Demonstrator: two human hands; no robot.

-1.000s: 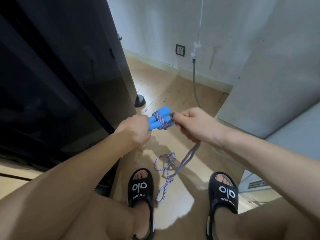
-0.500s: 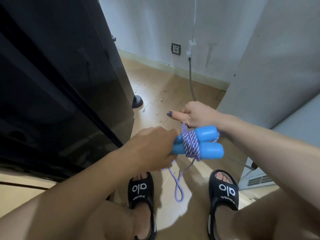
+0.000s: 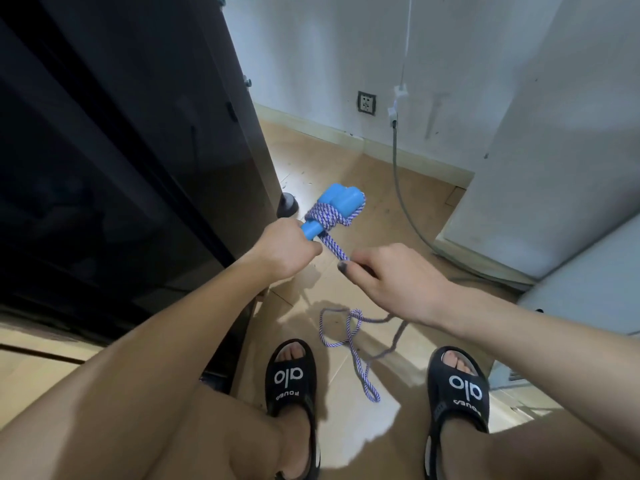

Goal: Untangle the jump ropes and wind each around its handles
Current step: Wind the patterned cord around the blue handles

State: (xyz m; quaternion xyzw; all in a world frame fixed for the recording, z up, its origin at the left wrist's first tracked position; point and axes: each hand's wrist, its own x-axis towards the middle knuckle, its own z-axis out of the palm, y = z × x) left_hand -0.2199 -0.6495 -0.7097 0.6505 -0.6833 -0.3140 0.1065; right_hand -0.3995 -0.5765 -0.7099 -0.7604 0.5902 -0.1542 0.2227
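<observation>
Two blue jump-rope handles (image 3: 341,202) lie side by side, pointing up and to the right, with several turns of purple-and-white braided rope (image 3: 325,216) wound round their middle. My left hand (image 3: 287,249) grips the handles' lower ends. My right hand (image 3: 391,277) pinches the rope a short way below the wraps, so a taut length runs between handles and fingers. The loose remainder of the rope (image 3: 356,344) hangs under my right hand and loops on the floor between my feet.
A tall black cabinet (image 3: 121,150) stands close on my left. A white wall with a socket (image 3: 366,102) and a hanging grey cable (image 3: 398,174) is ahead. Grey panels (image 3: 554,168) rise at the right. My feet in black sandals (image 3: 291,375) rest on the tan floor.
The handles have swung from lying sideways to pointing up and right. My right hand has come off the bundle and dropped down to the right, drawing out a length of rope.
</observation>
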